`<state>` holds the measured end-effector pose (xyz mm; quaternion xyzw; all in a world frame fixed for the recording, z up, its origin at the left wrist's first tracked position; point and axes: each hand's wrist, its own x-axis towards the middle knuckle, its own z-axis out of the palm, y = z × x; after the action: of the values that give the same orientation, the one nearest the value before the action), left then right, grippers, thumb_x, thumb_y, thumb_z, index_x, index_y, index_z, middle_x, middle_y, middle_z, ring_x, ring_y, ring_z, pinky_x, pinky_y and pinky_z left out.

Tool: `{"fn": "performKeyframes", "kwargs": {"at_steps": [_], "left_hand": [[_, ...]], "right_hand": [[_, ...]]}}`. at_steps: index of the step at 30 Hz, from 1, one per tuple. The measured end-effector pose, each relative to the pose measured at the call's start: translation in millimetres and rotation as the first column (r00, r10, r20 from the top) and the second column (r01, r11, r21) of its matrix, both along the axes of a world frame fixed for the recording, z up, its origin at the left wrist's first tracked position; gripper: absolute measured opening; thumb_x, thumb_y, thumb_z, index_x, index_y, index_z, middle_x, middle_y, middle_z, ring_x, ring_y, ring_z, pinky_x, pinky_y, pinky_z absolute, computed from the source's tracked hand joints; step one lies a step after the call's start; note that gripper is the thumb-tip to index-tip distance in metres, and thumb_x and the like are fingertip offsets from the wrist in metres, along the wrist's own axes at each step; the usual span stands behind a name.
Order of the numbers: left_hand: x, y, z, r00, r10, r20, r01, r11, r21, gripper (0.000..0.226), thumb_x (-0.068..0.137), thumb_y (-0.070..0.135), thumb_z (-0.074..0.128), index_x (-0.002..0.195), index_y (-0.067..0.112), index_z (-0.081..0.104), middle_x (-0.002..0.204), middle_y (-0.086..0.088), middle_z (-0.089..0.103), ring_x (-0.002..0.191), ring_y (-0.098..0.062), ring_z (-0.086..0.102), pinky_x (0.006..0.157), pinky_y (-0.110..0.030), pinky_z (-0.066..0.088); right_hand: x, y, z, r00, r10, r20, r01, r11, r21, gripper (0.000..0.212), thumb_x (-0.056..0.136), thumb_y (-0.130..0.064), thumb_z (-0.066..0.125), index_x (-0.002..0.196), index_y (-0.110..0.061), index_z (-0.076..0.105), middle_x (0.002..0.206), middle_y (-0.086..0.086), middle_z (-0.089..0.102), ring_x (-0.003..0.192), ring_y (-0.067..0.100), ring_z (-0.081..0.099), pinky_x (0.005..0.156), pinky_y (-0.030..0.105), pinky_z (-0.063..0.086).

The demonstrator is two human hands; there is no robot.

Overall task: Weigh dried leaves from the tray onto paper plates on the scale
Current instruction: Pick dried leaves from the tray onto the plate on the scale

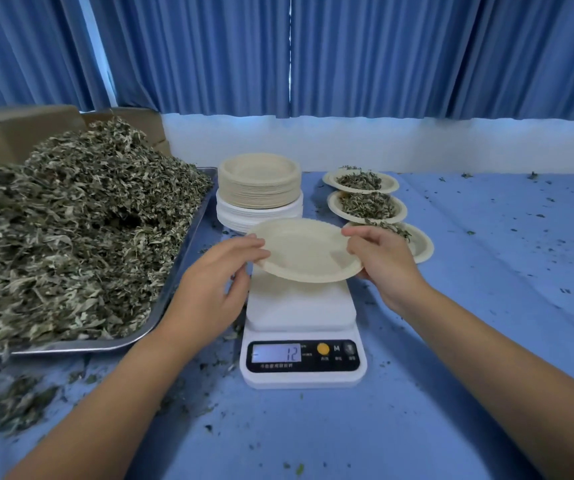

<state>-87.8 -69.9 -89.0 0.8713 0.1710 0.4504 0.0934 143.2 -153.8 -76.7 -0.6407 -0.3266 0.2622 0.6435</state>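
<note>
A scale (301, 327) sits at centre. A plate (304, 249) is above it, a hand at its 9 (218, 282) and 3 o'clock (384, 263). Leaf tray (171, 271) at 9 o'clock, plate stack (259, 188) at 12, filled plates (367, 204) at 1.

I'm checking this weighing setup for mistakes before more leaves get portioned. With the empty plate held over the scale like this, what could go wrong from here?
1. The scale display reads 12 while the empty plate is held by the left hand and right hand; without zeroing, portions may come out off.
2. The heaped dried leaves spill past the tray edge; strays could land on the platform.
3. The filled plates sit close by the right hand and could be knocked.
</note>
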Motion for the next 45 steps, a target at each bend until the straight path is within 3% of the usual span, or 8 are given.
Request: {"fn": "performKeyframes", "kwargs": {"at_steps": [7,11,17,21,29,33,37,45], "left_hand": [[6,2,-13,0.983,0.172,0.058,-0.138,0.916,-0.376,0.034,0.099,0.003,0.039,0.123,0.014,0.061,0.117,0.011,0.056,0.11,-0.001,0.049,0.092,-0.004,0.035],[10,5,-18,0.982,0.185,0.037,-0.14,0.846,-0.515,0.033,0.1,0.006,0.037,0.114,0.019,0.063,0.112,0.008,0.061,0.104,-0.005,0.056,0.089,-0.018,0.044],[11,12,-20,0.973,0.217,0.079,-0.132,0.801,-0.584,0.027,0.099,0.011,0.041,0.108,0.021,0.065,0.099,0.008,0.067,0.084,-0.006,0.059,0.07,-0.018,0.043],[12,12,-17,0.948,0.242,0.209,-0.009,0.673,-0.739,0.022,0.098,0.009,0.044,0.111,0.016,0.061,0.102,0.008,0.067,0.093,-0.002,0.063,0.078,-0.016,0.05],[11,13,-16,0.942,0.249,0.227,0.012,0.648,-0.762,0.019,0.095,0.013,0.053,0.111,0.018,0.061,0.106,0.006,0.066,0.098,-0.003,0.062,0.09,-0.023,0.05],[11,14,-15,0.938,0.258,0.231,0.012,0.641,-0.767,0.019,0.095,0.01,0.052,0.109,0.019,0.061,0.106,0.006,0.066,0.099,-0.004,0.062,0.09,-0.024,0.049],[10,16,-14,0.931,0.277,0.238,0.008,0.635,-0.773,0.02,0.095,0.011,0.051,0.109,0.021,0.062,0.105,0.008,0.066,0.1,-0.005,0.062,0.09,-0.025,0.049],[11,15,-14,0.924,0.279,0.262,0.025,0.639,-0.769,0.02,0.093,0.012,0.053,0.104,0.026,0.062,0.103,0.01,0.067,0.098,-0.004,0.063,0.092,-0.029,0.05]], "right_hand": [[-7,-4,-7,0.988,0.062,0.143,-0.051,0.996,-0.077,0.021,0.086,-0.009,0.057,0.093,-0.021,0.072,0.046,-0.023,0.053,0.04,-0.005,0.047,0.041,0.01,0.035],[-3,-7,-7,0.965,0.091,0.247,-0.068,0.993,-0.1,0.018,0.085,-0.01,0.06,0.091,-0.021,0.073,0.062,-0.01,0.058,0.041,-0.004,0.044,0.043,0.008,0.034],[-2,-7,-12,0.943,0.134,0.305,-0.11,0.989,-0.096,0.011,0.089,-0.013,0.06,0.087,-0.019,0.069,0.056,-0.01,0.049,0.042,0.001,0.037,0.043,0.01,0.032],[0,-7,-15,0.928,0.168,0.333,-0.152,0.986,-0.074,0.012,0.089,-0.01,0.059,0.088,-0.019,0.068,0.05,-0.014,0.045,0.044,0.003,0.037,0.045,0.012,0.033],[5,-2,-20,0.933,0.139,0.332,-0.124,0.99,-0.065,0.015,0.089,-0.019,0.06,0.101,-0.027,0.066,0.044,-0.016,0.043,0.041,0.001,0.041,0.042,0.012,0.033],[9,2,-21,0.951,0.062,0.302,-0.043,0.997,-0.07,0.013,0.088,-0.038,0.059,0.095,-0.032,0.068,0.067,-0.008,0.059,0.058,0.004,0.052,0.058,0.023,0.04],[13,5,-22,0.959,0.0,0.284,0.026,0.996,-0.09,0.027,0.092,-0.039,0.052,0.094,-0.015,0.065,0.044,-0.017,0.047,0.04,-0.002,0.041,0.051,0.023,0.03],[18,7,-24,0.977,-0.018,0.213,0.029,0.999,-0.045,0.021,0.092,-0.035,0.051,0.088,-0.014,0.055,0.044,-0.015,0.04,0.04,0.005,0.034,0.046,0.024,0.028]]}}
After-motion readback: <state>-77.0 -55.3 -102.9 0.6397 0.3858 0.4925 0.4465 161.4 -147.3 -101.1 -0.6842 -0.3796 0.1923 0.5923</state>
